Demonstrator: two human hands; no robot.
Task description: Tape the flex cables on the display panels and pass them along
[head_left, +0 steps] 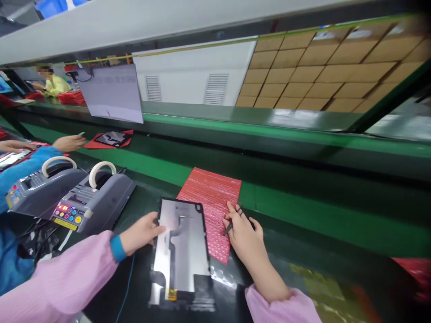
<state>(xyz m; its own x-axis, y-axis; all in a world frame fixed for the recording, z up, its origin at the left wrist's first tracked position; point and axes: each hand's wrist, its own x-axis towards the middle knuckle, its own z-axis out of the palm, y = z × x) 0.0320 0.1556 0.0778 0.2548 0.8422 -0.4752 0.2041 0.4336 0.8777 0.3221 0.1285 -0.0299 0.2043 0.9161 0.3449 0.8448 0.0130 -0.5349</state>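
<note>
The left hand pinches the left edge of a panel, which partly covers a red bag on the table. The right hand, holding a dark tool, is at the bag's right edge. Leftward stand two tape dispensers, near a co-worker's blue sleeve; cartons are stacked beyond.

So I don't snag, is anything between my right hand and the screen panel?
Only the dark tool in your right hand juts toward the screen panel; nothing else visible blocks the gap above the red bubble wrap.
</note>
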